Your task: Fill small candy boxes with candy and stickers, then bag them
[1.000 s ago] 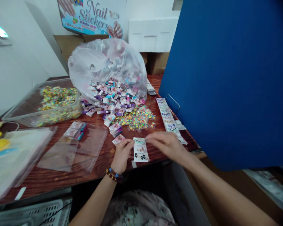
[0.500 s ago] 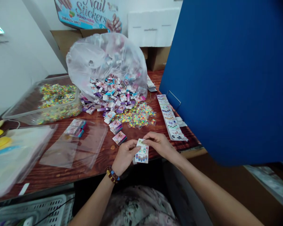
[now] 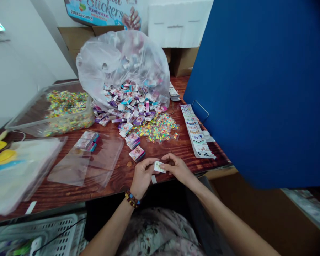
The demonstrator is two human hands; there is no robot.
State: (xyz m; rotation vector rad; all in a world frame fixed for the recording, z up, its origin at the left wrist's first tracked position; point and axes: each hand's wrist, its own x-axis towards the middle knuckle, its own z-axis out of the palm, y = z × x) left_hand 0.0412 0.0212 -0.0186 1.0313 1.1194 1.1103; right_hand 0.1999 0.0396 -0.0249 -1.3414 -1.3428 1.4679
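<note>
Left hand (image 3: 142, 176) and right hand (image 3: 177, 169) close together, both pinching a small folded nail sticker sheet (image 3: 160, 166) just above the reddish wood table (image 3: 120, 177), near its front edge. To the left, a clear plastic bag (image 3: 104, 160) lying flat; farther back, a heap of sticker packets (image 3: 130, 105) spilling from a large plastic bag (image 3: 122, 60), beside a plastic tub (image 3: 50, 110) of colourful bits. Behind, a cardboard box (image 3: 77, 37) and a white wall (image 3: 21, 64); on the right, a strip of sticker sheets (image 3: 197, 129) beside a blue panel (image 3: 256, 92).
</note>
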